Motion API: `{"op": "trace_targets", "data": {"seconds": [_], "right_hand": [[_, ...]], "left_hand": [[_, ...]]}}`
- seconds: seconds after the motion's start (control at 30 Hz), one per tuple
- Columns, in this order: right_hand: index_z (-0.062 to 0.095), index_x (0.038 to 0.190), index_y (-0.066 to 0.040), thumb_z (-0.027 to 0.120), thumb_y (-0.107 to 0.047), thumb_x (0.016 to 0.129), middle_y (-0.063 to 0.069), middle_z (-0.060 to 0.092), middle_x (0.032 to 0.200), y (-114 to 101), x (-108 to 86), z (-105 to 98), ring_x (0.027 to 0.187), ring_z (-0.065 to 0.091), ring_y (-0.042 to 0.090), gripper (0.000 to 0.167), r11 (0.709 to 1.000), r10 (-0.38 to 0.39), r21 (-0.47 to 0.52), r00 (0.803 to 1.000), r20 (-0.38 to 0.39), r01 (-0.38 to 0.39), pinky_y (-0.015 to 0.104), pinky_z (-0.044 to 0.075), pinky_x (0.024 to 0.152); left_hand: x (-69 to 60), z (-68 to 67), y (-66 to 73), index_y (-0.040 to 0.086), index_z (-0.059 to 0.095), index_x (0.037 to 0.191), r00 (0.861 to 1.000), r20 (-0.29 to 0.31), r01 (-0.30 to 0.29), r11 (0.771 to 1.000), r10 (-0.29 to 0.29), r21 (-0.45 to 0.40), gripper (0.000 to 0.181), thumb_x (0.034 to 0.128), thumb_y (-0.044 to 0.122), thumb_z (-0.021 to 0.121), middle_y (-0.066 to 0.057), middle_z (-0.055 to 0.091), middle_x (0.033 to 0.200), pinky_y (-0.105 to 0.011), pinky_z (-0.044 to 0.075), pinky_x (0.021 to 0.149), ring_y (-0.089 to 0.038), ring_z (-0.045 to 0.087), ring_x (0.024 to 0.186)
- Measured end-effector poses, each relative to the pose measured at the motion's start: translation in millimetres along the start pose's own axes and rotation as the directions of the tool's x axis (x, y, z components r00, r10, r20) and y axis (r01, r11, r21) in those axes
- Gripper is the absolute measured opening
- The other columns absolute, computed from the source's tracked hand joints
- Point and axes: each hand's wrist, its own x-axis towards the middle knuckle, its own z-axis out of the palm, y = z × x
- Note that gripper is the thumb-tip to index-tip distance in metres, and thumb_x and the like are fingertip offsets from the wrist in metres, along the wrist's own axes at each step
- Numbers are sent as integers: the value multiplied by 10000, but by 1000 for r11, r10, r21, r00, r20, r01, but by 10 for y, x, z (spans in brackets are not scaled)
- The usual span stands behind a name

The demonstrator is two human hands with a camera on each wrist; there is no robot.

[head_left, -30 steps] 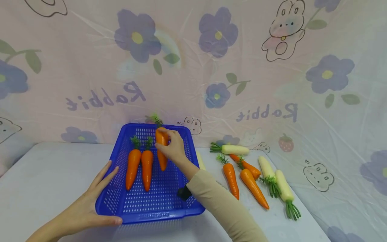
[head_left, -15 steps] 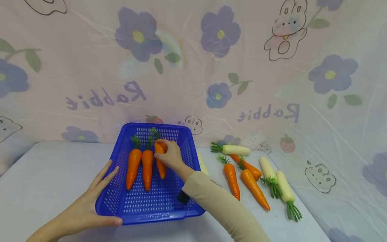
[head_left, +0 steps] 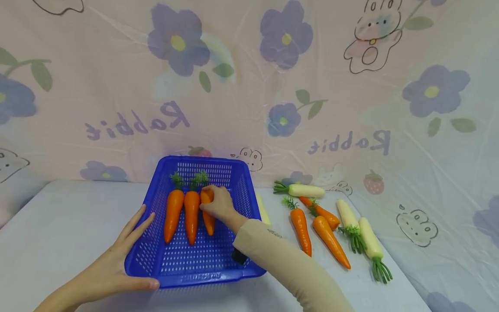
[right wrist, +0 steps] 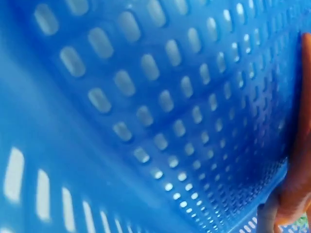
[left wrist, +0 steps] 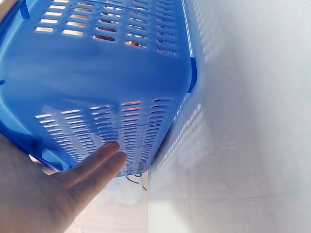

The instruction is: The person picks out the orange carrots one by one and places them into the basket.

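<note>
A blue perforated plastic basket (head_left: 181, 262) stands on the table, with two carrots, a left one (head_left: 173, 216) and a middle one (head_left: 191, 219), lying side by side in it. To their right, my right hand (head_left: 221, 203) pinches a third carrot (head_left: 209, 223) near its leafy end, low inside the basket. In the right wrist view part of this carrot (right wrist: 301, 145) shows at the right edge. My left hand (head_left: 113, 264) rests at the basket's left front corner. In the left wrist view its straight fingers (left wrist: 99, 167) lie along the outer wall.
Right of the basket lie several more carrots, one (head_left: 331, 242) near the front. White radishes with green stems lie around them, one (head_left: 306, 190) at the back and one (head_left: 370, 238) at the right. Part of a pale item (head_left: 263, 210) shows behind my right sleeve. A printed curtain (head_left: 241, 86) hangs behind.
My right hand has lowered the carrot into the basket and toward the near side, beside the other two. The left hand stays on the basket. The head view has shifted slightly.
</note>
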Motion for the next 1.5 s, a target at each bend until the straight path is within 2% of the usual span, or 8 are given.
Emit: {"op": "trace_targets", "data": {"seconds": [0.33,0.47,0.6,0.73,0.8,0.9,1.17,1.5], "right_hand": [[623,1230,-99,721,-142,773,133,610,1128,-15,58,78,978,550,248,470,998,56,-43,998,32,-54,344,517,792],[656,1190,-85,726,-151,785,140,616,1178,-75,60,15,1001,573,241,416,996,85,33,996,13,-86,335,524,824],[685,1150,-95,713,-158,802,140,618,1207,-126,89,-64,919,581,210,354,977,149,162,988,-38,-141,305,540,753],[696,1136,-116,697,-199,832,114,614,1253,-172,124,-153,1010,587,225,315,957,178,245,981,-77,-154,348,533,851],[693,1141,-129,683,-212,849,102,594,1296,-190,137,-207,1124,578,245,304,951,172,274,981,-88,-142,390,513,936],[686,1154,-125,665,-203,858,102,536,1374,-210,150,-306,1232,544,286,307,943,135,320,985,-104,-95,433,501,972],[676,1176,-114,658,-207,882,85,584,1332,-273,157,-581,1210,575,283,309,919,54,395,990,-132,3,449,499,972],[673,1177,-118,646,-218,883,70,575,1340,-280,71,-721,1222,559,285,311,927,-18,370,993,-119,61,451,491,980]], "left_hand": [[-13,-1,30,238,93,1556,1000,-6,-4,1000,4,-5,1193,641,275,857,13,-137,1614,-834,284,777,-611,173,1328],[-11,-8,33,230,98,1557,1000,-14,-12,1000,12,3,1198,632,279,859,9,-129,1615,-835,278,780,-606,175,1332],[-16,-4,28,222,102,1557,1000,-13,-9,1000,9,1,1196,633,276,859,0,-127,1615,-835,272,786,-609,174,1332],[-18,1,24,224,101,1557,1000,-7,-1,1000,1,0,1188,639,279,854,4,-131,1615,-835,270,786,-612,169,1334],[-13,4,25,225,101,1557,1000,-6,-3,1000,3,0,1189,639,282,854,3,-129,1615,-834,275,786,-610,172,1334],[-4,5,34,234,96,1557,1000,-2,-2,1000,2,-3,1189,640,284,852,10,-132,1615,-837,272,783,-612,172,1334],[8,-2,52,233,86,1557,1000,3,7,1000,-7,0,1187,648,295,847,7,-141,1614,-834,281,782,-618,173,1330],[-4,-4,46,230,96,1557,1000,6,1,1000,0,-19,1181,648,275,850,12,-139,1614,-843,255,784,-620,151,1337]]}}
